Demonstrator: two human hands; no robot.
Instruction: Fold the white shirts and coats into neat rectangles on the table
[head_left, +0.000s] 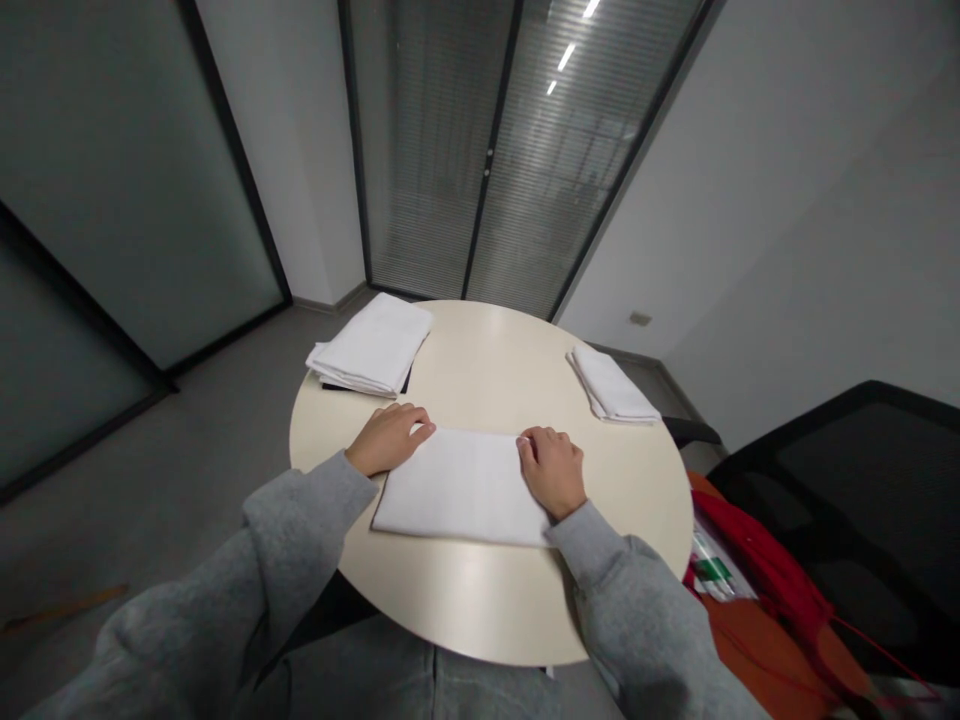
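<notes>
A folded white cloth (465, 490) lies flat on the round cream table (517, 605) in front of me. My left hand (391, 438) is at its far left corner, thumb and fingers closed on the edge. At the far right corner, my right hand (553, 468) has its fingers curled and its thumb pressed against the cloth. The parts of the corners beneath both hands are hidden. Beyond my left hand sits a stack of folded white cloths (375, 340), with something dark under it. Another folded white cloth (613, 384) rests near the table's right edge.
To the right stands an office chair with a black mesh back (855, 500) and an orange seat (795, 650). On the seat are a red bag (757, 545) and a clear-and-green package (716, 570). Glass panels with blinds (442, 150) rise behind the table.
</notes>
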